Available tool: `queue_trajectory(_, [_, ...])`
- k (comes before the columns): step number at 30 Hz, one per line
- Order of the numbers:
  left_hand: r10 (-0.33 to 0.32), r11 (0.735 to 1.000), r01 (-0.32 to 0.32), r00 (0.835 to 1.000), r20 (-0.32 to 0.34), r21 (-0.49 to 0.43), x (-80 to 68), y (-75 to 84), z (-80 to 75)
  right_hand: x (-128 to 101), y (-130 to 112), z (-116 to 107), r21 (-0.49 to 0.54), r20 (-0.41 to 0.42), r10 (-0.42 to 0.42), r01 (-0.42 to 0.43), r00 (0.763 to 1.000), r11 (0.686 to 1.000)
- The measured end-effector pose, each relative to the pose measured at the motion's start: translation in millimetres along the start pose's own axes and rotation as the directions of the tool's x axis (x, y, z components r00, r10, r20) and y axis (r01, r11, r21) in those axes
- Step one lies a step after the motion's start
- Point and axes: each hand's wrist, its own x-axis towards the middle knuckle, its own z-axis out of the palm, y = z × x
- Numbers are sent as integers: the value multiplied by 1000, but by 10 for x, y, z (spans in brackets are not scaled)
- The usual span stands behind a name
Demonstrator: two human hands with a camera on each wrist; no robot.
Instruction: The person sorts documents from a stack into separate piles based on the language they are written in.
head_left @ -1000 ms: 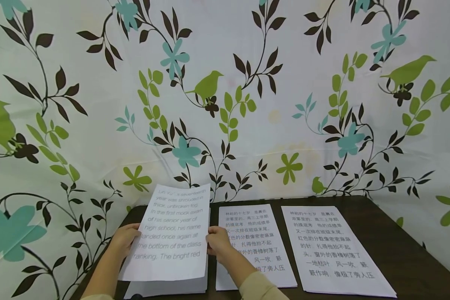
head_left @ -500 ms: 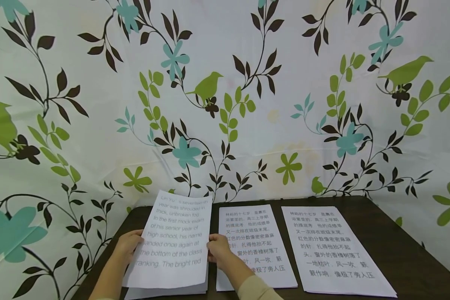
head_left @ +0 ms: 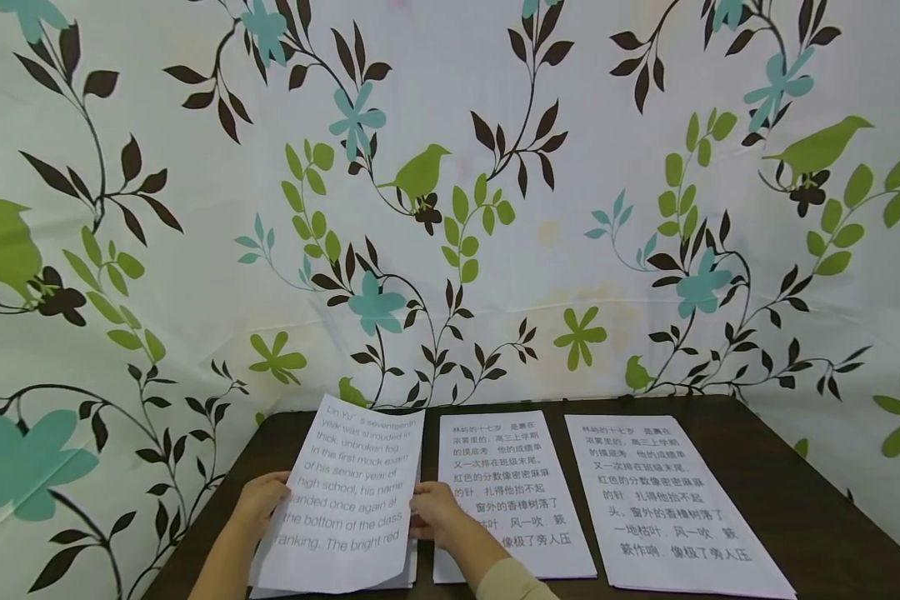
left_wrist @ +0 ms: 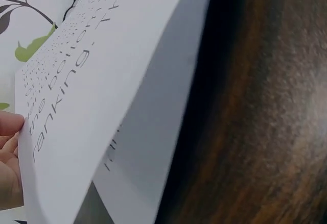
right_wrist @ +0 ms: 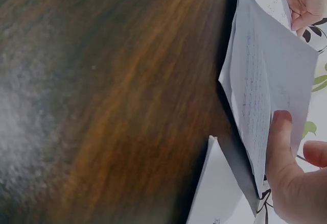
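Dark wooden table [head_left: 757, 483] before a floral backdrop [head_left: 495, 208], left hand [head_left: 258, 498] and right hand [head_left: 433, 510] pinching opposite edges of an English-text sheet [head_left: 348, 492], lifted off a paper stack [head_left: 408, 575] at seven o'clock, two Chinese-text sheets [head_left: 510, 492] at three o'clock of it

White sheets [head_left: 345, 492] with grey print, dark brown wood-grain table [head_left: 780, 483], white backdrop [head_left: 495, 208] with green-teal floral pattern.

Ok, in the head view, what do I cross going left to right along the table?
Left hand → held English sheet → right hand → middle Chinese sheet → right Chinese sheet → bare dark table.
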Motion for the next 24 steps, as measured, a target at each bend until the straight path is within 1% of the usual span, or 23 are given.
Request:
queue_trajectory(7, [0,1000,0,1000,6,1,5,-67,6,0,20,-20,-21,39,57,-57,998,998])
queue_trajectory(13, [-11,1000,10,1000,-24,-4,42,-114,37,24,66,-25,-40,27,55,-54,998,998])
queue_trajectory(16, [-24,1000,24,999,-30,-20,32,-100,40,20,67,-36,-53,30,45,-44,999,998])
queue_trajectory(20, [-31,997,30,999,-8,-66,-1,-78,27,-4,39,-56,-67,48,33,-29,998,997])
queue_trajectory(24, [-9,996,10,1000,15,-89,-5,-90,12,-27,3,-76,-86,55,30,-25,998,996])
